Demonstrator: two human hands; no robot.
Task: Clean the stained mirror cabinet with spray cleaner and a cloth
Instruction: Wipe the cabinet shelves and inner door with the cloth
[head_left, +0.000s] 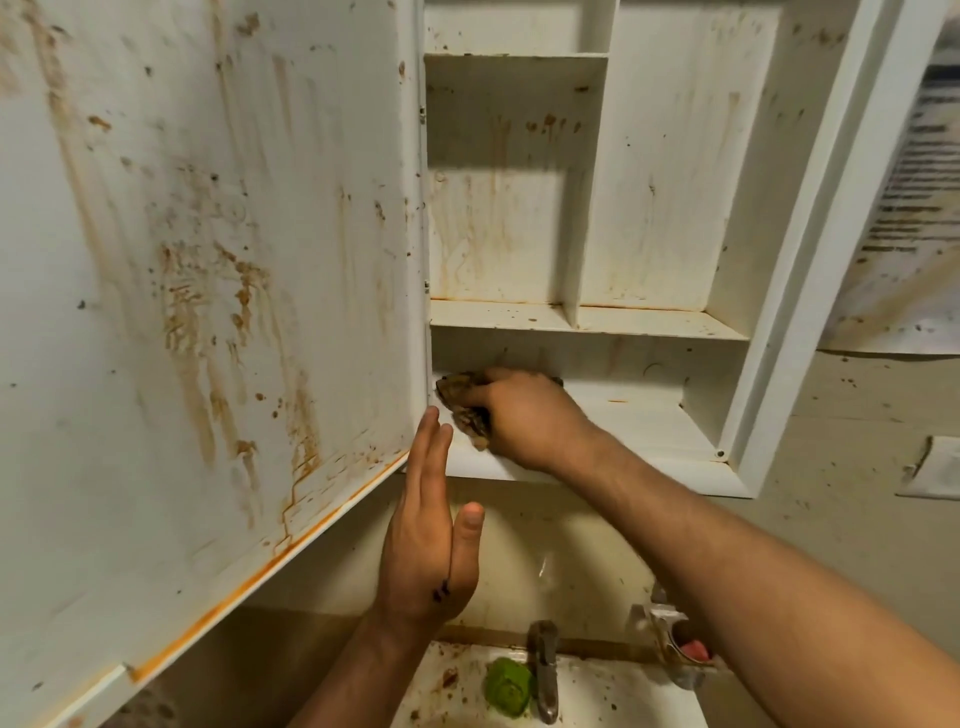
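The white cabinet (810, 218) hangs open in front of me, its shelves streaked with brown stains. Its door (208, 260) swings out to the left, its inner face heavily stained with rust-coloured runs. My right hand (524, 415) grips a dirty brown cloth (465, 405) and presses it on the bottom shelf at its left corner, near the hinge side. My left hand (431, 535) is held flat with straight fingers, its fingertips at the lower inner edge of the door just below the cloth. No spray bottle is in view.
Below the cabinet is a stained sink (467, 691) with a metal faucet (543, 670) and a green scrubber (509, 686) beside it. A pink-topped object (693, 649) sits by the tap handle at right. Stained paper (914, 208) hangs on the right wall.
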